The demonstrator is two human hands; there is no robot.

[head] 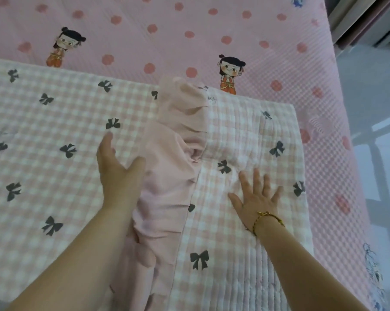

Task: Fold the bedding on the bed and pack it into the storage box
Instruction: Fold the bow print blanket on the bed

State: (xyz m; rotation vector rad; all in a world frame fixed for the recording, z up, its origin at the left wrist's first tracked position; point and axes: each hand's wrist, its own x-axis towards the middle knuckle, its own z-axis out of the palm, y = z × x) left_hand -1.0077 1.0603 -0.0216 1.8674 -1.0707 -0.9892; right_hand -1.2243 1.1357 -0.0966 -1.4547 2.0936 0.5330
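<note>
A pink-and-white checked quilt [54,135] with dark bow prints lies flat across the bed. Its right part [252,135] is folded over, and a plain pink ruffled border [173,153] runs down the middle between the two parts. My left hand [116,167] lies flat on the quilt just left of the ruffle, its thumb against the ruffle's edge. My right hand [256,196], with a gold bracelet on the wrist, presses flat with spread fingers on the folded part. No storage box is in view.
Under the quilt lies a pink dotted bed sheet [189,25] with cartoon figures. The bed's right edge [346,153] drops to a pale shiny floor [378,113]. Furniture [364,21] stands at the top right corner.
</note>
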